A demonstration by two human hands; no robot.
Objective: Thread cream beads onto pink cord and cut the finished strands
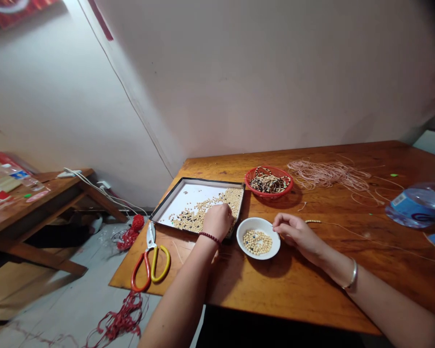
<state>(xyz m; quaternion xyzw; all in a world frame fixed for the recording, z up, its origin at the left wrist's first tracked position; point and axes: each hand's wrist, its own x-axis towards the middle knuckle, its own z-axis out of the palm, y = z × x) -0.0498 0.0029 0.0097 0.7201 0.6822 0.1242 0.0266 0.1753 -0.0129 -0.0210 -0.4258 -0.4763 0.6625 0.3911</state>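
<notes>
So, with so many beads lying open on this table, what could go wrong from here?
The left hand works among loose beads in a shallow tray, so some may spill over the low rim onto the floor. Beads may slide off the thread by the right hand if its end slips. The white bowl sits between both hands and could tip.
</notes>
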